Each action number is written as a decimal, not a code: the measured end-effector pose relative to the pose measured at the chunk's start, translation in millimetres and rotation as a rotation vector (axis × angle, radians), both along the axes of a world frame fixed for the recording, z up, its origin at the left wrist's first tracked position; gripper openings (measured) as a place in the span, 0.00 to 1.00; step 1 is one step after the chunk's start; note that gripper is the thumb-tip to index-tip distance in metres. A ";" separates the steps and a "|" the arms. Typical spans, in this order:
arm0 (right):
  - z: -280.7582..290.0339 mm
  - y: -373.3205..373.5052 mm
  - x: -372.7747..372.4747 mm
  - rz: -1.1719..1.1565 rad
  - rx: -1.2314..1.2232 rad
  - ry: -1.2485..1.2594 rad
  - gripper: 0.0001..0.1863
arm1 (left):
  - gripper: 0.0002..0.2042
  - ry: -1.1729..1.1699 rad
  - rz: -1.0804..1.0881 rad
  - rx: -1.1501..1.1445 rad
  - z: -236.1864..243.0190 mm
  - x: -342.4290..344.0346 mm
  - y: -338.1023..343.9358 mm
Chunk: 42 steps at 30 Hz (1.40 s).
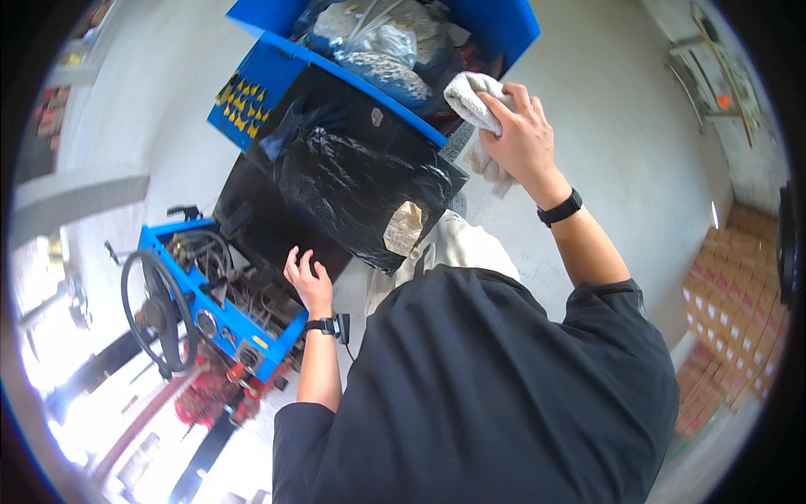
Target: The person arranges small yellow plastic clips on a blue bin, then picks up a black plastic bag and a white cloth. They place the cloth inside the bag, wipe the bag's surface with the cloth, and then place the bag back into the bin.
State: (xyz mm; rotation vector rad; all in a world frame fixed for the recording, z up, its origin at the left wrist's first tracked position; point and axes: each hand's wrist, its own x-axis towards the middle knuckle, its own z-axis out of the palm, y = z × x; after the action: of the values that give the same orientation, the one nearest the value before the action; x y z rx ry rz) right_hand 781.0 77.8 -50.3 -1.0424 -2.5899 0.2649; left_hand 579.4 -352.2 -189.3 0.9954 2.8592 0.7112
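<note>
A greyish-white cloth (472, 99) hangs bunched in my right hand (525, 139), its lower end dangling below my fingers. That hand is raised beside the near right corner of a blue cargo bed (357, 77). My left hand (311, 284) has its fingers spread, with nothing visible in it. It is over the edge of a black panel (260, 227), close to the blue front section (277, 349) of the vehicle; whether it touches is unclear. Between my hands lies a wrinkled black plastic cover (336, 172) with a torn patch (403, 228).
Stuffed bags (382, 59) fill the cargo bed. To the left stand a black steering wheel (159, 312), a round gauge (206, 323) and exposed hoses. Yellow-and-black pieces (243, 105) sit on a blue panel. Brown cartons (730, 302) are stacked at far right, on the pale floor (613, 109).
</note>
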 end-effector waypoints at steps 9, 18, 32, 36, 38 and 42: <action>-84.5 40.7 -38.0 0.501 0.010 -0.138 0.18 | 0.11 -0.291 0.453 0.060 -14.3 124.7 -42.4; -77.9 12.1 -13.7 0.499 0.078 -0.025 0.32 | 0.19 -0.939 0.557 0.292 -42.1 124.8 41.3; -78.3 -45.0 122.0 0.179 0.015 -0.048 0.32 | 0.10 -1.049 0.743 0.906 -47.9 144.5 35.0; -100.2 -83.0 217.1 0.162 -0.167 -0.343 0.25 | 0.13 -0.959 0.613 0.959 -11.3 175.7 10.6; -98.1 -87.4 256.7 0.301 -0.265 -0.568 0.22 | 0.11 -0.782 0.509 0.842 1.8 195.8 0.7; -52.8 -74.5 292.7 0.493 -0.402 -0.883 0.17 | 0.11 -0.497 0.296 0.614 37.4 225.3 3.8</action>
State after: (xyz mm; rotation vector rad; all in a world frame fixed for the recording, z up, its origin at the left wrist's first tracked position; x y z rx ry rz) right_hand 1073.6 3.3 -103.0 -0.6917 -3.7096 0.5627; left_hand 804.8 -348.4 -151.9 0.3222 2.3917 1.6535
